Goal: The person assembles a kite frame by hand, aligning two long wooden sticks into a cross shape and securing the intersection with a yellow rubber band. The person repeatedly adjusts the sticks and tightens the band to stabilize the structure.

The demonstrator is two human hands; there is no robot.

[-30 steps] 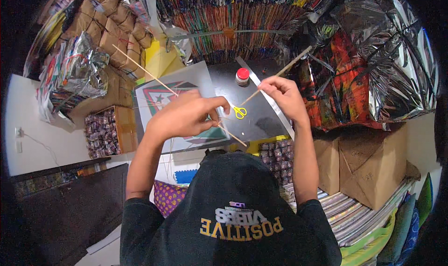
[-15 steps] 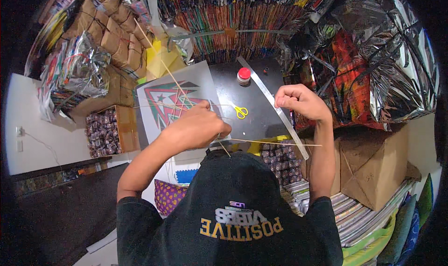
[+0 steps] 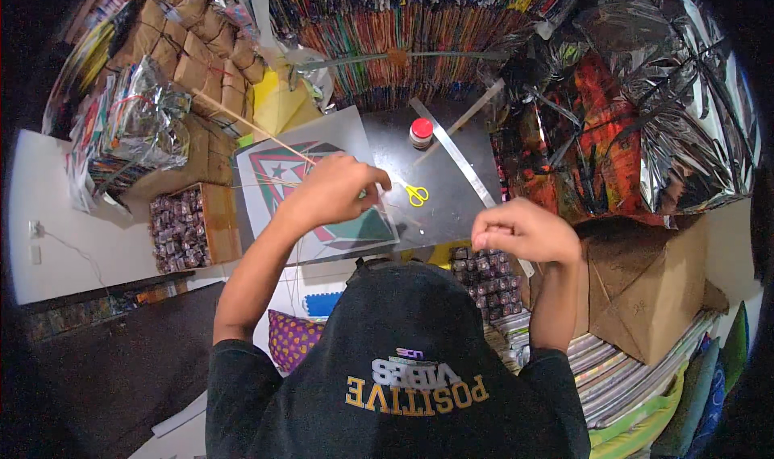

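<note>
My left hand (image 3: 343,189) is above a translucent patterned sheet (image 3: 359,232) with red, green and black shapes and a star. Its fingers are curled around thin sticks (image 3: 254,126), one of which slants out to the far left. A pale, motion-blurred stick (image 3: 468,116) runs from near those fingertips toward the far right. My right hand (image 3: 520,232) is closed over the table's right side, near the steel ruler (image 3: 463,161); whether it pinches anything is hidden. Yellow-handled scissors (image 3: 417,195) lie between the hands. Beyond them stands a red-lidded jar (image 3: 421,131).
Packed stacks of thin folded material (image 3: 395,40) line the far side of the dark table (image 3: 443,209). Shiny plastic-wrapped bundles (image 3: 645,128) and a cardboard box (image 3: 645,290) crowd the right. A carton of small wrapped pieces (image 3: 218,221) stands at the left.
My left hand has lifted away from the sheet's lower right, and the sticks have swung, uncovering more of the pattern. My right hand has moved nearer to me, still closed.
</note>
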